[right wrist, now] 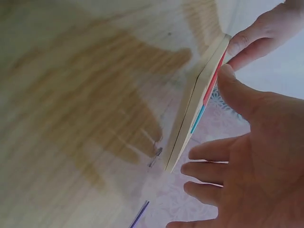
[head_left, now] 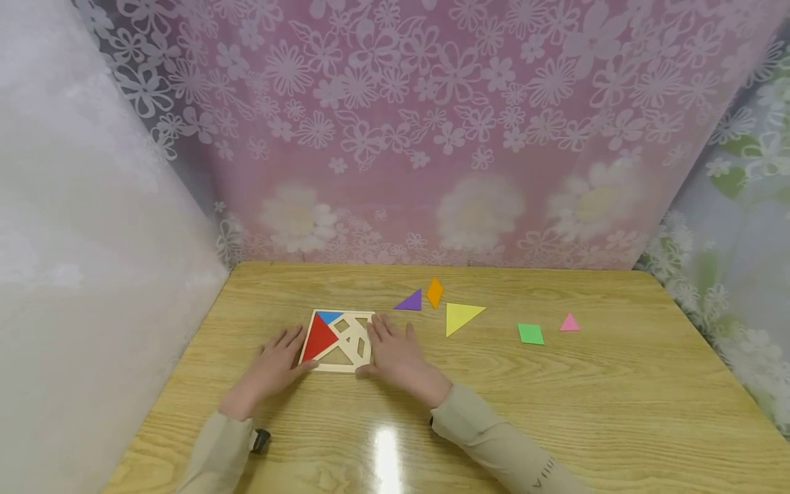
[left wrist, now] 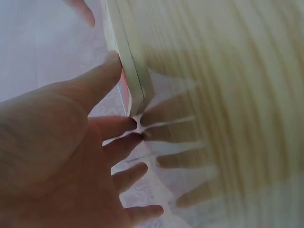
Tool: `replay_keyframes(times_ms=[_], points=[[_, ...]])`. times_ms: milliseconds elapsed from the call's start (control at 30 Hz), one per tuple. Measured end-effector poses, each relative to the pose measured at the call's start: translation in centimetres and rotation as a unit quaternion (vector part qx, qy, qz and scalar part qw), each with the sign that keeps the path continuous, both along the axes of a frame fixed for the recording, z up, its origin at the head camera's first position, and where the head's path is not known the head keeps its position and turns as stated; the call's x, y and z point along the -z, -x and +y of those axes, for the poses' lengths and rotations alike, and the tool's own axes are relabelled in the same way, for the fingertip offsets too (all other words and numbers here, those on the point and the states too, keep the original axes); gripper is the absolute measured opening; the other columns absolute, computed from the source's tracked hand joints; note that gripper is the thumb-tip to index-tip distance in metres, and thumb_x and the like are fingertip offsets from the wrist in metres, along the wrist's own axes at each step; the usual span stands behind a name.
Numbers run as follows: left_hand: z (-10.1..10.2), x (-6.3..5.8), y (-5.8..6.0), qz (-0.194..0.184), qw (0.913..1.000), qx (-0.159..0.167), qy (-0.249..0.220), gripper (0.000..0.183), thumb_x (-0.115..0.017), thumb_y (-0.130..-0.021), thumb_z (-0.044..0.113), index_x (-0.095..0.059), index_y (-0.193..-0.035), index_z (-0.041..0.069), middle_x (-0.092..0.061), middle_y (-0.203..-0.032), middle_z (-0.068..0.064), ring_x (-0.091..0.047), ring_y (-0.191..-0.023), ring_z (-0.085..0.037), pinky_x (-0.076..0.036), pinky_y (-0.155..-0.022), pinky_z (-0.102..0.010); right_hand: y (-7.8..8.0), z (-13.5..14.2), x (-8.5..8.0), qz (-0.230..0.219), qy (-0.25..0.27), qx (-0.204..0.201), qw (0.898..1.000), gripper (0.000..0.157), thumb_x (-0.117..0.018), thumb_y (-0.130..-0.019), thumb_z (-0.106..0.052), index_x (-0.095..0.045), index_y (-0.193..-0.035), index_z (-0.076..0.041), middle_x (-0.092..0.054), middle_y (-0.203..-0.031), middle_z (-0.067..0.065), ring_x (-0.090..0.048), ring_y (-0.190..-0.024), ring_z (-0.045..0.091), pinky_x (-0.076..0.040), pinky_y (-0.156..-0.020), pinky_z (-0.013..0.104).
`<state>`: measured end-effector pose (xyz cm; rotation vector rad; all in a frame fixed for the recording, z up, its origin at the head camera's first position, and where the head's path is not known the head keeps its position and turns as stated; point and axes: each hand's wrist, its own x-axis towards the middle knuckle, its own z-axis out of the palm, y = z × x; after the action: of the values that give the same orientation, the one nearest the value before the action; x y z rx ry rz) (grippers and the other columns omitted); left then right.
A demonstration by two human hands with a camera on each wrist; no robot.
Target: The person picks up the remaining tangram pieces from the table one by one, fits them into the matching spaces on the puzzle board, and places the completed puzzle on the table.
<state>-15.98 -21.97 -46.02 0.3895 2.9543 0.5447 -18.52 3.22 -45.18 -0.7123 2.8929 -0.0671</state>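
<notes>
A wooden tangram board (head_left: 339, 369) lies on the table between my two hands. A large red triangle (head_left: 319, 337) and a blue triangle (head_left: 330, 316) sit in its left and top parts; several other cutouts show bare. My left hand (head_left: 274, 363) is at the board's left side, fingers extended and thumb at the lower left corner. On the right side, my right hand (head_left: 398, 353) lies with straight fingers along the edge and its thumb near the lower right corner. From the left wrist view, the thumb (left wrist: 107, 71) meets the board's edge.
Right of the board lie a purple triangle (head_left: 412, 301), an orange parallelogram (head_left: 435, 293), a yellow triangle (head_left: 461, 318), a green piece (head_left: 531, 334) and a pink triangle (head_left: 570, 323). The wooden table (head_left: 586, 412) ends at a flowered curtain (head_left: 382, 137) behind.
</notes>
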Motion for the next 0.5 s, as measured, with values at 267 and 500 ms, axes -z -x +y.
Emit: replay_keyframes(times_ms=[267,500], points=[[-0.31,-0.09,0.03,-0.010,0.9999,0.007,0.008,0.084,-0.066,-0.096,0.047,-0.033,-0.157,0.000,-0.030,-0.162,-0.023,-0.022,-0.148,-0.052,-0.018,-0.105,-0.082,-0.21,-0.41,0.15,0.011,-0.053,-0.015,0.998,0.095,-0.055,-0.091,-0.068,-0.031,-0.160,-0.007,-0.026,-0.167,0.006,-0.020,-0.155,0.021,-0.022,-0.119,0.062],[-0.35,-0.45,0.08,0.010,0.9998,0.012,0.013,0.085,-0.070,-0.093,0.047,-0.038,-0.155,0.000,-0.032,-0.160,-0.025,-0.020,-0.147,-0.054,-0.018,-0.105,-0.082,-0.34,-0.19,-0.24,-0.009,-0.018,-0.012,1.000,0.087,-0.054,-0.096,-0.059,-0.031,-0.160,-0.005,-0.025,-0.167,0.008,-0.019,-0.155,0.023,-0.019,-0.119,0.064]])
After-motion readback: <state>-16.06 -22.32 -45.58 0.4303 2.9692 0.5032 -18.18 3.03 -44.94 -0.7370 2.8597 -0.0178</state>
